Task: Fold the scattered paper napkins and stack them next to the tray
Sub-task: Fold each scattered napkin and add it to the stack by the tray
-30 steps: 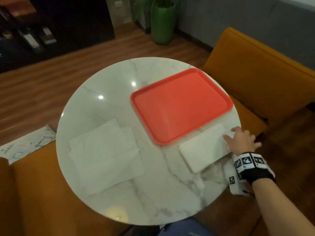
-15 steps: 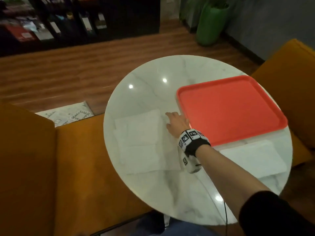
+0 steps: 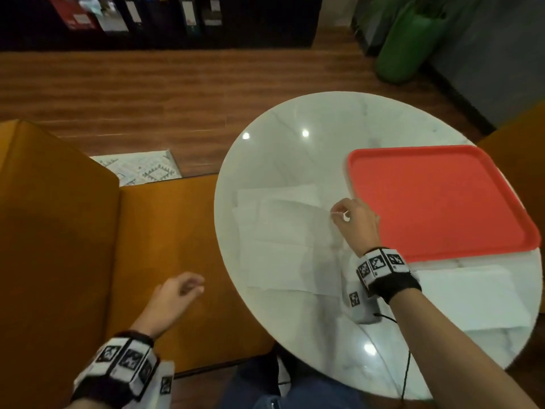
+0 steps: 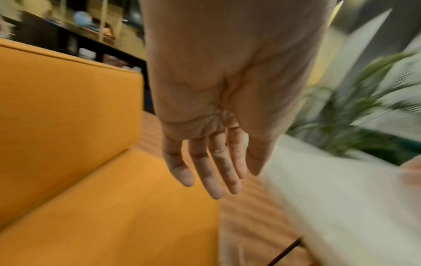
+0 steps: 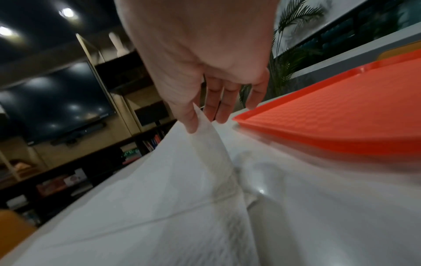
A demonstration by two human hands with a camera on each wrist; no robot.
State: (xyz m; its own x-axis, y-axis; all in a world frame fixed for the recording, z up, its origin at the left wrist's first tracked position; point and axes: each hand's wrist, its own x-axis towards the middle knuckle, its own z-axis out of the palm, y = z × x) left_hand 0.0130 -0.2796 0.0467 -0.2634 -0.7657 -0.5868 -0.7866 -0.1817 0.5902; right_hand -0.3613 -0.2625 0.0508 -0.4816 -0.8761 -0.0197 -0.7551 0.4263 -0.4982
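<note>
Unfolded white napkins (image 3: 283, 237) lie overlapping on the left half of the round marble table (image 3: 298, 137). My right hand (image 3: 339, 214) pinches the right corner of the top napkin (image 5: 200, 144) between thumb and forefinger and lifts it off the table, just left of the red tray (image 3: 436, 199). A folded napkin (image 3: 472, 296) lies in front of the tray near the table's right edge. My left hand (image 3: 191, 286) hangs over the orange seat, left of the table, with fingers relaxed (image 4: 212, 176) and nothing in it.
An orange sofa (image 3: 88, 261) borders the table on the left, and another orange seat (image 3: 528, 149) sits behind the tray. A patterned rug (image 3: 138, 169) lies on the wooden floor, a green planter (image 3: 407, 42) stands at the back right, and dark shelves line the far wall.
My right hand left the folded napkin beside the tray, crossed to the unfolded pile and pinched up a corner of the top sheet. My left hand has come into view over the sofa.
</note>
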